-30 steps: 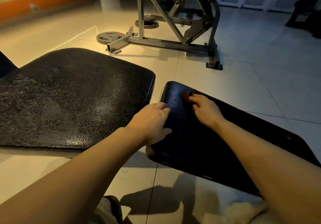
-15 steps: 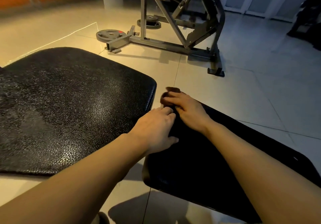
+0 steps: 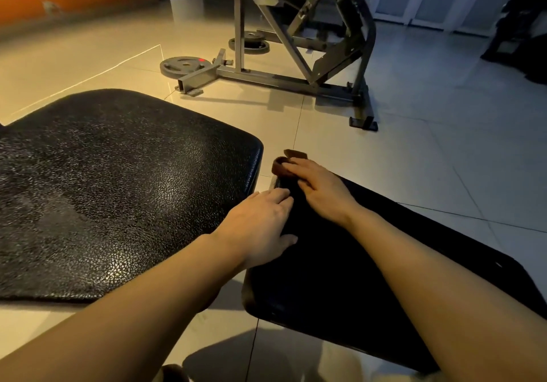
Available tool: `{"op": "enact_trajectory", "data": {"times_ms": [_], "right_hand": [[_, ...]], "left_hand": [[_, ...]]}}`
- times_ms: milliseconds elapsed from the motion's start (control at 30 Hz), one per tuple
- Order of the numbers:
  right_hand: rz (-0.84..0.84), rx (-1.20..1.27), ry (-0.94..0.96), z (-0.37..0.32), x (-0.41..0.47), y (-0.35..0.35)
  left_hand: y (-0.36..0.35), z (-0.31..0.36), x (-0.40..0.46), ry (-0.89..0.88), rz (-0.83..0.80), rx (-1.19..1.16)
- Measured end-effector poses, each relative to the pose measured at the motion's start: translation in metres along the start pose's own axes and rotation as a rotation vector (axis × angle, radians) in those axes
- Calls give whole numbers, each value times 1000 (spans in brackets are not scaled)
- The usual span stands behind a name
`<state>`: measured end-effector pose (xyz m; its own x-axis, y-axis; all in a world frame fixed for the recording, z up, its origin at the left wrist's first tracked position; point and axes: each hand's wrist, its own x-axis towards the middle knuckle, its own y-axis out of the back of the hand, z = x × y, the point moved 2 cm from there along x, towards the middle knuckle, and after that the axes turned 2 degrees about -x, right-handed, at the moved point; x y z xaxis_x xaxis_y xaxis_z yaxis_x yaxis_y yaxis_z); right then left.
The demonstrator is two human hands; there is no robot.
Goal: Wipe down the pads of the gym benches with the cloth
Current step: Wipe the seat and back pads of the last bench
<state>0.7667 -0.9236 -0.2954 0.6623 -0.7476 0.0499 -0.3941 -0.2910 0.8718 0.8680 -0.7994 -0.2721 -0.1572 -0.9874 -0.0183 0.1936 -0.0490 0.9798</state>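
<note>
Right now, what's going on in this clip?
A person is wiping a gym bench. The right hand presses a small brown cloth at the far end of the narrow black pad, fingers laid over it. The left hand rests flat on that pad's near left edge, apparently steadying it. The wider textured pad lies alongside to the left, untouched.

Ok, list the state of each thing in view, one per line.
cloth: bunched at the far end of the narrow pad, under the right fingers
right hand: fingers straight, pressing the cloth
left hand: flat on the narrow pad's left edge
narrow pad: dark, being wiped
wide pad: untouched, scuffed and glossy
weight plate: flat on the floor
</note>
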Motion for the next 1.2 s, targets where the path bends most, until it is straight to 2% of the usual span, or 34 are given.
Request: {"op": "enact_trajectory", "data": {"times_ms": [233, 300, 367, 467, 533, 633, 700, 833, 933, 1000, 1133, 1200], "right_hand": [[141, -40, -324, 50, -38, 6], [160, -83, -306, 37, -44, 0], [159, -70, -199, 11, -48, -7], [67, -62, -59, -11, -60, -13], [51, -29, -112, 5, -75, -8], [105, -34, -310, 37, -105, 2], [96, -67, -343, 37, -117, 0], [117, -36, -139, -11, -118, -18], [68, -4, -37, -34, -126, -28], [74, 31, -78, -21, -136, -26], [152, 81, -333, 12, -158, -18], [156, 46, -328, -1, -158, -22]], "left_hand": [[2, 0, -12, 1, -72, 24], [3, 1, -17, 6, -96, 23], [5, 4, -21, 17, -113, 26], [6, 9, -25, 15, -105, 33], [6, 13, -29, 20, -115, 30], [6, 18, -38, 15, -153, 54], [4, 23, -46, 14, -182, 62], [0, 28, -60, 27, -151, 72], [-2, 34, -74, 53, -97, 73], [-6, 36, -83, 83, -87, 52], [-16, 38, -101, 123, -76, 18], [-20, 42, -110, 131, -52, 14]]}}
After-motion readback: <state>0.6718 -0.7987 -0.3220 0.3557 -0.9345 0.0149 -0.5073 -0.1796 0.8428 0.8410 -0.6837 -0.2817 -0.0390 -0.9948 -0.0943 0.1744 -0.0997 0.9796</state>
